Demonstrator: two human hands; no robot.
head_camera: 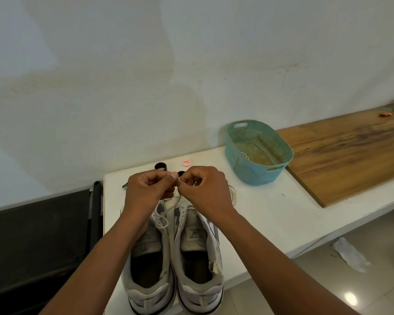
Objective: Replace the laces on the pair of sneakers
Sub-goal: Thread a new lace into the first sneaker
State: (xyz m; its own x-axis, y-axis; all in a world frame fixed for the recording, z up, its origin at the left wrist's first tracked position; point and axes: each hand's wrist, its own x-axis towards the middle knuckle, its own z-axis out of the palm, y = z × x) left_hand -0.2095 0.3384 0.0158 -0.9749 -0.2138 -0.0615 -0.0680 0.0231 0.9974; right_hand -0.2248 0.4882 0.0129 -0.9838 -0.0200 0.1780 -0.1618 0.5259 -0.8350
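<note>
Both the left hand (149,186) and the right hand (204,186) have fingers curled, pinching a white lace (177,201) at frame centre above two white sneakers (173,258). Their tongue labels are unreadable. The sneakers stand on a white table (271,214); a teal basket (257,153) sits right of centre, against a pale wall (123,64).

A white bench (271,214) carries a pair of white-and-grey sneakers (175,258), a perforated teal plastic basket (257,153), a brown wooden board (350,153) and a small red-and-white round cap (186,162).
</note>
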